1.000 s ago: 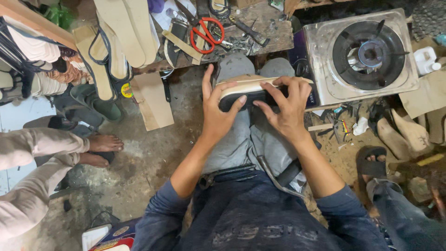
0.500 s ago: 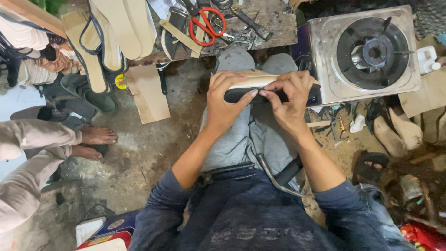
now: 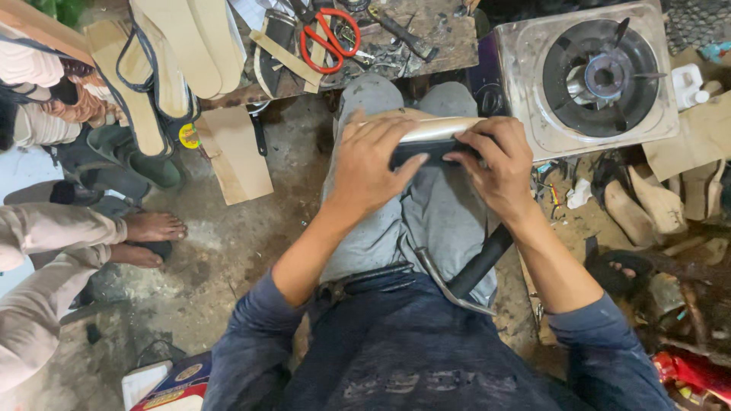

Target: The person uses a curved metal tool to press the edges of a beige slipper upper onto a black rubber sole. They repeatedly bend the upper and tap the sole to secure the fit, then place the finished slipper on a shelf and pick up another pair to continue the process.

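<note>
Head view: both hands, left (image 3: 369, 164) and right (image 3: 495, 164), grip a sole (image 3: 430, 137) on the knees. Pressed unevenly, it could slip toward the stove (image 3: 525, 114).

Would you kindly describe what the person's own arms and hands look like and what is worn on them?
Both hands are bare: the left hand and the right hand show no gloves, rings or watch. The dark blue long sleeves of a faded top are pushed up near the elbows, leaving both forearms uncovered. The fingers have short nails.
</note>
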The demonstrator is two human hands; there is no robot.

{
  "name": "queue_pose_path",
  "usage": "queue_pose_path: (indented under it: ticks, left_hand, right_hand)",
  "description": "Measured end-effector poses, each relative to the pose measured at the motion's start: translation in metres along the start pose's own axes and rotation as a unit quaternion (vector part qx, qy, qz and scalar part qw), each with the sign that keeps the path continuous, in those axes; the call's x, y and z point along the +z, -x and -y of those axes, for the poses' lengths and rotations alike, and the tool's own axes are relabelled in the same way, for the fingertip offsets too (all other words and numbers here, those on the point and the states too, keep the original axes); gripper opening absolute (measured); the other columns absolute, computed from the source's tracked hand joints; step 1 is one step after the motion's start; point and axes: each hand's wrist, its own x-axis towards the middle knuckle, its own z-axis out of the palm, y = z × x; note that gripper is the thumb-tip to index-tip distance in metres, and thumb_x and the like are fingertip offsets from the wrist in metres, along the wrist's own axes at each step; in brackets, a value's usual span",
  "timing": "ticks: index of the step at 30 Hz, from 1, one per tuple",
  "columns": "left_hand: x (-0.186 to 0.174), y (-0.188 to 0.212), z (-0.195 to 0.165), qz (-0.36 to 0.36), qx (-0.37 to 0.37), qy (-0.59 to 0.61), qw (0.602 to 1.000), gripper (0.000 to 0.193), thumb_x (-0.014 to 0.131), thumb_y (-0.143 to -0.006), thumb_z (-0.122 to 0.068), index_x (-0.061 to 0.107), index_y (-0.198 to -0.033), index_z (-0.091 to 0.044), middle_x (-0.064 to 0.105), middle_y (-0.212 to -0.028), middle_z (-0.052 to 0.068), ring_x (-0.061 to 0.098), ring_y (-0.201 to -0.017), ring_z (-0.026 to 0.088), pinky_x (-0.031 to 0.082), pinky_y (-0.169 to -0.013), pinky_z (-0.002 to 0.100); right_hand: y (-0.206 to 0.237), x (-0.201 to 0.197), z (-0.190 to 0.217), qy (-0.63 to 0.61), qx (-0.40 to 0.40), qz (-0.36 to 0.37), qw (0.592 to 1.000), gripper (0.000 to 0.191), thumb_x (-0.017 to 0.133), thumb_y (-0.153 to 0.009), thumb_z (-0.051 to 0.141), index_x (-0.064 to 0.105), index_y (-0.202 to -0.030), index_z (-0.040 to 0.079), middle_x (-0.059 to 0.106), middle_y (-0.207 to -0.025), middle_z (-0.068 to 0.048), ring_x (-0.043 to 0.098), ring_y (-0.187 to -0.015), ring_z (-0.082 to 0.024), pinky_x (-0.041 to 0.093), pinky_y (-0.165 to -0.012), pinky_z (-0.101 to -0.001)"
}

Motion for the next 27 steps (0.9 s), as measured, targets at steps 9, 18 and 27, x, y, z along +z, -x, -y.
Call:
queue_pose_path:
  ticks: [9,18,27]
  left_hand:
    - [0.016,-0.003,0.008,0.044,0.012,0.013,0.999,0.045,0.077,-0.09,-0.038,0.073,-0.122,-0.007,0.073,-0.126,0.009,0.065,-0.127,0.027,0.047,-0.108,0.048]
    - [0.013,0.002,-0.001,-0.004,-0.044,0.047,0.998,0.035,0.078,-0.089,-0.03,0.075,-0.117,-0.009,0.075,-0.123,0.008,0.069,-0.122,0.025,0.051,-0.108,0.042]
    - [0.01,-0.02,-0.011,0.098,0.07,0.062,0.991,0.053,0.081,-0.085,-0.032,0.068,-0.125,0.0,0.07,-0.125,0.019,0.067,-0.116,0.036,0.051,-0.101,0.045]
  right_hand:
    - [0.0,-0.001,-0.009,-0.085,0.047,0.057,0.994,0.028,0.09,-0.075,0.002,0.067,-0.09,0.003,0.065,-0.089,-0.009,0.064,-0.082,-0.026,0.049,-0.071,-0.0369]
    - [-0.01,-0.005,0.007,-0.029,0.035,0.028,0.999,0.038,0.095,-0.07,0.01,0.067,-0.093,0.002,0.065,-0.094,-0.011,0.062,-0.089,-0.031,0.05,-0.077,-0.0408]
    - [-0.01,-0.023,0.006,-0.037,0.027,0.099,0.994,0.031,0.088,-0.074,0.0,0.064,-0.093,0.002,0.064,-0.095,-0.01,0.063,-0.091,-0.031,0.05,-0.078,-0.0403]
